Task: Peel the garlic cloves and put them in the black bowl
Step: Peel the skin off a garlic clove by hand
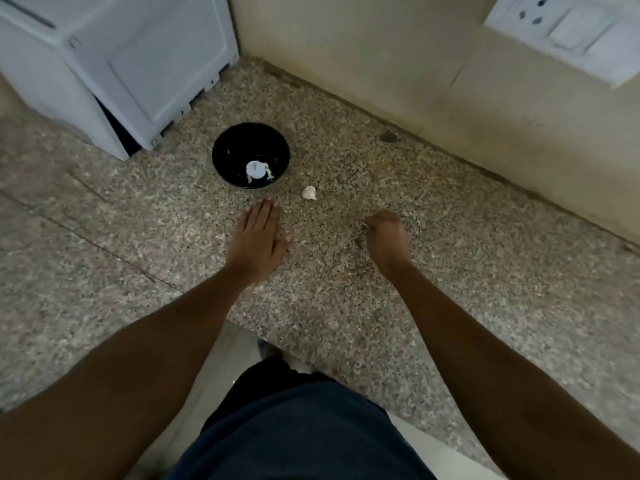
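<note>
Left hand (pixel 260 233) lies flat on the speckled granite tabletop (pixel 346 271); right hand (pixel 386 235) curls empty. Best pinch the small white garlic clove (pixel 309 192) gently, beside the round black bowl (pixel 221 150).

A speckled granite worktop (pixel 346 271) runs into a corner, its stone mottled grey, tan and pink. Cream walls (pixel 381 57) rise behind it, scuffed and stained near the base. A white switch and socket plate (pixel 568 32) sits high on the right. A white boxy appliance (pixel 114 60) stands at the back left. The light is dim and even.
</note>
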